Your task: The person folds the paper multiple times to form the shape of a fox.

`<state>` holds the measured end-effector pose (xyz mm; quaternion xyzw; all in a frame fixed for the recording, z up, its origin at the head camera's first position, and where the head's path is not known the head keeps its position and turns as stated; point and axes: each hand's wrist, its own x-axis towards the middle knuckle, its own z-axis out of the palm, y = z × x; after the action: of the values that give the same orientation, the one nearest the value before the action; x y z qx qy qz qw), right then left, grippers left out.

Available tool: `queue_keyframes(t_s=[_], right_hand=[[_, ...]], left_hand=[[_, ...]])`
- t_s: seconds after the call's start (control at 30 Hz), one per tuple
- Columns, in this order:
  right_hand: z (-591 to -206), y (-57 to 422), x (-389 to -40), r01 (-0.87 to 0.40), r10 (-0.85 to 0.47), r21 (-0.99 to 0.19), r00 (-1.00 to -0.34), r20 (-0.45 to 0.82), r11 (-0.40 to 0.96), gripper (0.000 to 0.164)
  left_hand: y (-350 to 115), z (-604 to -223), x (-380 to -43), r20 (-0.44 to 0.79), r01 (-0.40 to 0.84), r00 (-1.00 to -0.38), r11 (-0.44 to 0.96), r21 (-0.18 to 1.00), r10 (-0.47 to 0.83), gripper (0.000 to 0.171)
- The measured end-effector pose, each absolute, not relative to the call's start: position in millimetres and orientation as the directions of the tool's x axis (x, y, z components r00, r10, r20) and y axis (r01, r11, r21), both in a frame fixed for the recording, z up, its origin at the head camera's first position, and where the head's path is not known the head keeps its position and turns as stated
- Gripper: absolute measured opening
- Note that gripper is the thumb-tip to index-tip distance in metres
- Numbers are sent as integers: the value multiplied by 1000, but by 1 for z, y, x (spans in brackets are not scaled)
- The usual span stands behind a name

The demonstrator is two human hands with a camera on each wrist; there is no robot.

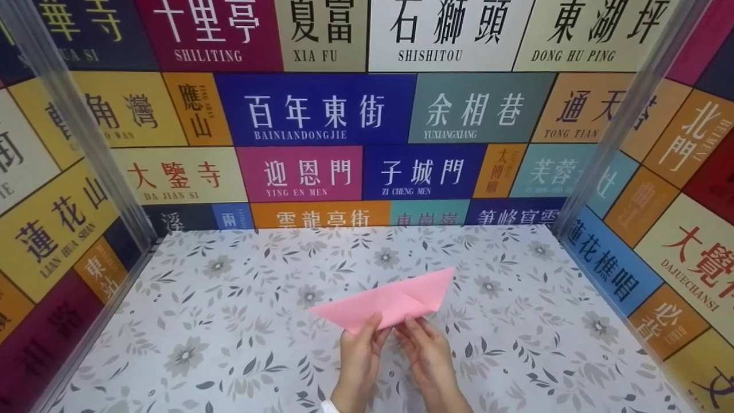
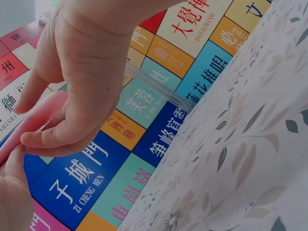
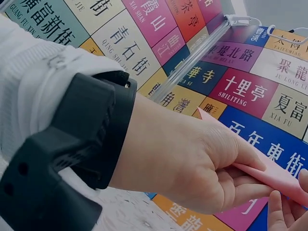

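Both hands hold a folded pink paper [image 1: 381,301] above the patterned tabletop. The paper is long, with a pointed left end, a raised right corner and a smaller folded flap at right of its middle. My left hand [image 1: 361,350] pinches its lower edge, thumb on the near face. Close beside it, my right hand [image 1: 427,344] grips the same edge further right, thumb near the flap. In the left wrist view the pink paper [image 2: 41,115] shows between fingers and thumb, seen partly edge-on. The right wrist view shows the paper's sloping edge [image 3: 272,175]; fingers hide its underside.
A white tabletop [image 1: 241,321] with grey leaves and flowers spreads under the hands. Colourful panels with Chinese lettering [image 1: 315,109] stand behind and at both sides. Clear corner strips [image 1: 608,137] join them. A black wrist mount [image 3: 91,130] sits over a white sleeve [image 3: 43,72].
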<state>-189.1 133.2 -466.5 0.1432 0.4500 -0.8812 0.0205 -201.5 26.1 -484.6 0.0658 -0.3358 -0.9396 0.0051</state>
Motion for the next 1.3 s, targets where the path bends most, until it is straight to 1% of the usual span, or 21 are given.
queue_keyframes(t_s=[0.07, 0.23, 0.47, 0.7, 0.9, 1.17, 1.3], right_hand=[[-468, 133, -191, 169, 110, -780, -950, -291, -603, 66], [-473, 135, -194, 158, 133, -764, -943, -304, -625, 61], [-475, 138, -196, 158, 152, -768, -937, -316, -621, 56], [-475, 140, -197, 186, 154, -771, -926, -345, -609, 57], [-477, 141, -197, 163, 166, -766, -929, -332, -622, 59], [-480, 144, -198, 127, 188, -767, -932, -309, -629, 42], [-481, 145, -200, 123, 207, -775, -927, -314, -620, 44]], left_hand=[[27, -484, -203, -121, -46, -992, -770, 636, -41, 55], [27, -486, -205, -126, -71, -992, -760, 646, -15, 57], [30, -489, -205, -109, -53, -994, -764, 643, -23, 51], [32, -491, -206, -103, -55, -995, -772, 634, -13, 49], [33, -492, -206, -103, -70, -995, -757, 649, 4, 51], [36, -492, -208, -118, -74, -993, -752, 655, -5, 50], [38, -492, -209, -126, -81, -992, -746, 661, -4, 49]])
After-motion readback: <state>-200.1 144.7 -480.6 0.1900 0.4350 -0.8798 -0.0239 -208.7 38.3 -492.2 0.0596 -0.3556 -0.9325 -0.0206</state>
